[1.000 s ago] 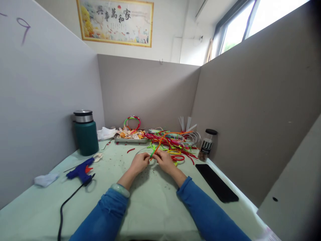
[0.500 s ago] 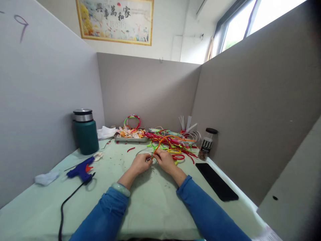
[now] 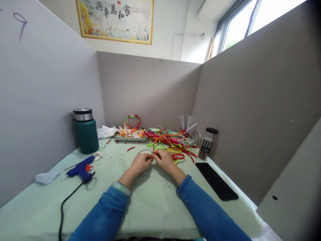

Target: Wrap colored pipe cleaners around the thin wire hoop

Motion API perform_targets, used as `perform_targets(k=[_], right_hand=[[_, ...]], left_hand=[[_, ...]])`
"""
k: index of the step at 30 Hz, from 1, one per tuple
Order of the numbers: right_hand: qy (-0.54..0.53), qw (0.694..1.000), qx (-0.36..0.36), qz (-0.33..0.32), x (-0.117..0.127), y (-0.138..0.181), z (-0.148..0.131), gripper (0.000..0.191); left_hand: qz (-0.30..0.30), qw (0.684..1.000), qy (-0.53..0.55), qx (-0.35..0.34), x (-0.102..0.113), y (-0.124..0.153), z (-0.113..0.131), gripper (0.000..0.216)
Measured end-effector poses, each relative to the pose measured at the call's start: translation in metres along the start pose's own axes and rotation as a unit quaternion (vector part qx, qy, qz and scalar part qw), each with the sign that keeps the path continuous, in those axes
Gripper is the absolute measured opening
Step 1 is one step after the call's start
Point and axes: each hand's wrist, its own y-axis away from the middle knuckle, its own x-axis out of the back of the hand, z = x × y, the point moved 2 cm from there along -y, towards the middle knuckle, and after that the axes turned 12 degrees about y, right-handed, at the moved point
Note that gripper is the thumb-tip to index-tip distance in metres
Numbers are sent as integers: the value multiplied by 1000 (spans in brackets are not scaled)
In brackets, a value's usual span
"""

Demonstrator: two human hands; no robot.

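Note:
My left hand (image 3: pixel 140 162) and my right hand (image 3: pixel 163 159) meet at the middle of the pale green table (image 3: pixel 150 207), fingers pinched together. Between them they hold an orange pipe cleaner (image 3: pixel 160 139) that arcs up and back over the heap of coloured pipe cleaners (image 3: pixel 173 142). A thin grey wire (image 3: pixel 142 151) curves away from my left fingertips. Both arms wear blue sleeves, and a pale green bangle (image 3: pixel 121 188) sits on my left wrist.
A blue glue gun (image 3: pixel 80 170) with a black cord lies at the left, by a green flask (image 3: pixel 85 131) and a white cloth (image 3: pixel 46 176). A metal tray (image 3: pixel 130 138) of scraps stands at the back. A black phone (image 3: pixel 216 185) and a small jar (image 3: pixel 207 144) are at the right. Grey partitions enclose the table.
The orange pipe cleaner has bent from a long slanted strand into a tighter arc. Both hands have crept slightly away from me, still pinched together.

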Motion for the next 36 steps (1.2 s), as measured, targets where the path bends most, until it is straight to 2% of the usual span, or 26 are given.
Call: perform_targets(k=[9, 23, 28, 32, 36], right_hand=[[-5, 999, -40, 7, -6, -1, -1, 20], [-8, 996, -79, 32, -6, -2, -2, 24], [-30, 994, -88, 52, -3, -2, -3, 26], [-58, 991, -101, 72, 3, -2, -5, 33], [-167, 977, -126, 40, 0, -3, -4, 36]], left_hand=[[4, 1000, -5, -13, 0, 3, 3, 23], [17, 995, -83, -61, 2, 6, 14, 24], [49, 995, -73, -43, 5, 6, 14, 25], [110, 993, -34, -7, 13, 3, 8, 23], [168, 985, 43, -1, 21, -1, 6, 24]])
